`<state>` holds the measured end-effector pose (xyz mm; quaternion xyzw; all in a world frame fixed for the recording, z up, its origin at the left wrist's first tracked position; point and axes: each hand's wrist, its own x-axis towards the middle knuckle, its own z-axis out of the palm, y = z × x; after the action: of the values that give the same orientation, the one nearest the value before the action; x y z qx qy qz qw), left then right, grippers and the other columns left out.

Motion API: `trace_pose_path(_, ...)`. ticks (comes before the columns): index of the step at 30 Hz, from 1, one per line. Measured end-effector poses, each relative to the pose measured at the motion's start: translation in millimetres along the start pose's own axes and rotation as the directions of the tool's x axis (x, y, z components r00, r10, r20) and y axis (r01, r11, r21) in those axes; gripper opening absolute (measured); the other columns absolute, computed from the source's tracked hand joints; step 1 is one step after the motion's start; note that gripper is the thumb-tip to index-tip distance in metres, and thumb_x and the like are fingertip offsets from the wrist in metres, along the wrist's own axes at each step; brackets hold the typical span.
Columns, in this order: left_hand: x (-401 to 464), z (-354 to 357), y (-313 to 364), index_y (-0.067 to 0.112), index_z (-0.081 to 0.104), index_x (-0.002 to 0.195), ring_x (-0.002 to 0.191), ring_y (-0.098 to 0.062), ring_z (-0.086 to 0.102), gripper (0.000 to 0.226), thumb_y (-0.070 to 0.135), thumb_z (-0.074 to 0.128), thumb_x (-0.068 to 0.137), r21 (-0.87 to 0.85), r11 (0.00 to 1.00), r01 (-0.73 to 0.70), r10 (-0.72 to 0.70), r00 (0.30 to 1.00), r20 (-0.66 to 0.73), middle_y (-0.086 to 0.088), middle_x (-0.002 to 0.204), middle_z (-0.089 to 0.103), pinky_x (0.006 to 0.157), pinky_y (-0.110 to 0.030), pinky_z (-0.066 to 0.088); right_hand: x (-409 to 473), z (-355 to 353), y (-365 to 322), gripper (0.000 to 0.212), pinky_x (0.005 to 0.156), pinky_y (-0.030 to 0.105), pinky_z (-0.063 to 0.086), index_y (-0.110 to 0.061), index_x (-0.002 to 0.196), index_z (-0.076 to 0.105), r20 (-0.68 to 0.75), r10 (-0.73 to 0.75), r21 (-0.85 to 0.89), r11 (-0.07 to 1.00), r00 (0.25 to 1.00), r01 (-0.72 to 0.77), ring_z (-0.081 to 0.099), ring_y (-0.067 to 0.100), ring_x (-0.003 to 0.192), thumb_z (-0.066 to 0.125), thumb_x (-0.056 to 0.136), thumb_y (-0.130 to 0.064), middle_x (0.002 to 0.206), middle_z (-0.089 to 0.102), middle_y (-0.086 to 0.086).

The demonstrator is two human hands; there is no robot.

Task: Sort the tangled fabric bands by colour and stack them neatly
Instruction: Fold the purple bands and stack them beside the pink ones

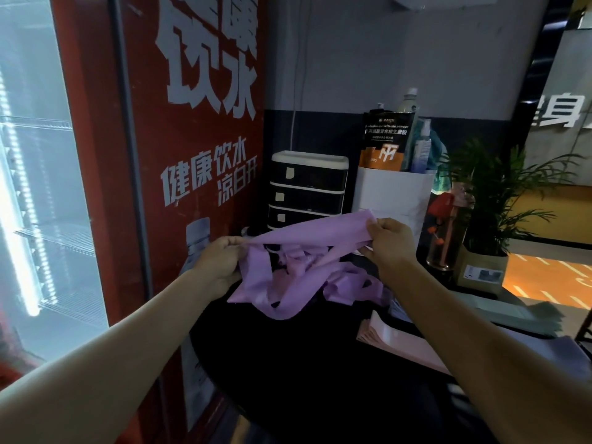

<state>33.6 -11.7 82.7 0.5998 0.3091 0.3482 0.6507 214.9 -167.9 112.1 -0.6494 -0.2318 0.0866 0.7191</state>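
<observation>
A purple fabric band [320, 232] is stretched in the air between both hands. My left hand [221, 261] pinches its left end, fingers curled. My right hand [389, 243] grips its right end from above. Below them a tangle of purple bands [339, 280] lies on the dark table [304, 363], and some loops hang from the held band. A flat stack of pale pink bands [394, 339] lies on the table to the right, under my right forearm.
A red drinks fridge [192, 155] stands close on the left. Behind the tangle are a small black drawer unit [307, 190], a white bin [390, 197] with a pouch and bottles, a potted plant [493, 200] and a cardboard box [480, 274].
</observation>
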Motion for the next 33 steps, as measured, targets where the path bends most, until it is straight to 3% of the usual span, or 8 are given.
trace_pose_path(3,0,-1,0,0.000,0.060,0.099,0.082,-0.022,0.058,0.017,0.004,0.044,0.097,-0.106,0.993,0.046,-0.041,0.998,0.041,-0.014,0.095,0.063,0.071,-0.028,0.050,4,-3,4,0.027,0.087,0.060,0.049,0.012,0.087,0.054,-0.044,-0.024,-0.054,0.998,0.999,0.022,0.058,0.034,0.079,0.049,0.095,-0.013,0.091,0.059,0.034)
trace_pose_path(9,-3,-7,1,-0.001,0.063,0.106,0.085,-0.026,0.061,0.021,0.010,0.050,0.095,-0.050,0.992,0.117,-0.109,0.984,0.143,-0.019,0.100,0.065,0.074,-0.033,0.052,11,-13,16,0.025,0.073,0.040,0.049,0.006,0.079,0.056,-0.133,-0.017,-0.112,0.994,0.991,0.002,0.049,0.025,0.073,0.049,0.094,-0.013,0.068,0.049,0.009)
trace_pose_path(14,-7,-6,3,0.006,0.066,0.088,0.077,-0.021,0.062,0.016,0.015,0.053,0.093,-0.169,0.974,0.152,-0.127,0.981,0.149,-0.008,0.074,0.070,0.072,-0.030,0.049,10,-17,23,0.016,0.062,0.030,0.044,-0.004,0.084,0.059,-0.125,-0.038,-0.183,0.983,0.991,0.015,0.050,0.019,0.062,0.053,0.093,-0.015,0.066,0.054,0.005)
trace_pose_path(17,-9,-6,6,0.006,0.065,0.100,0.091,-0.023,0.062,0.020,0.017,0.049,0.095,-0.287,0.945,0.157,-0.098,0.973,0.210,-0.009,0.093,0.070,0.084,-0.033,0.050,9,-14,26,0.020,0.063,0.035,0.045,-0.004,0.075,0.056,-0.099,-0.043,-0.210,0.978,0.994,0.022,0.049,0.023,0.062,0.054,0.092,-0.014,0.062,0.051,0.008)
trace_pose_path(20,-9,-6,11,0.010,0.057,0.123,0.103,-0.026,0.057,0.030,0.012,0.044,0.096,-0.287,0.953,0.098,-0.015,0.961,0.277,-0.010,0.118,0.060,0.091,-0.037,0.046,6,-11,28,0.018,0.065,0.035,0.047,-0.001,0.077,0.059,-0.041,-0.054,-0.274,0.961,0.998,0.040,0.051,0.023,0.061,0.056,0.090,-0.013,0.061,0.052,0.007)
trace_pose_path(23,-11,0,14,0.021,0.056,0.122,0.097,-0.023,0.059,0.038,0.000,0.044,0.093,-0.318,0.946,0.060,0.048,0.946,0.320,-0.006,0.113,0.061,0.082,-0.035,0.052,1,-8,28,0.017,0.056,0.030,0.042,0.001,0.077,0.060,0.019,-0.050,-0.340,0.939,0.999,0.054,0.046,0.018,0.052,0.058,0.089,-0.012,0.060,0.051,0.008)
trace_pose_path(27,-14,9,18,0.025,0.054,0.119,0.101,-0.023,0.059,0.047,-0.010,0.042,0.090,-0.345,0.937,0.045,0.080,0.938,0.338,-0.007,0.113,0.060,0.077,-0.031,0.056,-3,-4,27,0.020,0.068,0.032,0.044,-0.013,0.068,0.057,0.145,-0.014,-0.378,0.923,0.989,0.068,0.050,0.017,0.059,0.064,0.086,-0.014,0.064,0.055,0.003)
trace_pose_path(33,-17,27,30,0.009,0.044,0.133,0.094,-0.023,0.061,0.050,-0.014,0.042,0.089,-0.360,0.933,0.000,0.128,0.935,0.330,-0.013,0.105,0.062,0.074,-0.028,0.056,-25,14,-1,0.015,0.064,0.013,0.046,-0.005,0.093,0.063,0.361,-0.218,-0.304,0.892,0.907,0.335,0.058,0.008,0.070,0.066,0.086,-0.018,0.077,0.063,-0.002)
